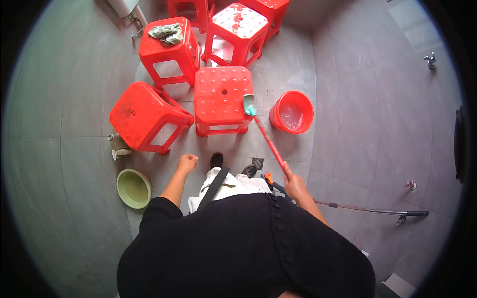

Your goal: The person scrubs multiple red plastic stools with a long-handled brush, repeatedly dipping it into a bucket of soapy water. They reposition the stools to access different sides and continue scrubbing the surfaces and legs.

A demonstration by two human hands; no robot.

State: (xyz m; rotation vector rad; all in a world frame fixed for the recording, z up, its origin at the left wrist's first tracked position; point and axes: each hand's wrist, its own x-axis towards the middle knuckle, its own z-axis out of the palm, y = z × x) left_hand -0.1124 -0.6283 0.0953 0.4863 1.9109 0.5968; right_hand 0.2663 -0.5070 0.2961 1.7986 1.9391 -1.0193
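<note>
My right hand grips the red handle of a long-handled brush. Its pale green head is over the right edge of a red plastic stool in front of me; whether it touches is hard to tell. My left hand hangs low on the left with fingers curled and nothing seen in it. A red bucket holding cloudy or foamy water stands right of that stool. A second red stool with dark smudges stands tilted-looking at the left.
Behind are a stool bearing a wet cloth, a wet stool and others. A green basin and a toilet-brush-like item lie left. A mop-like pole leans right; a floor drain is near my shoes.
</note>
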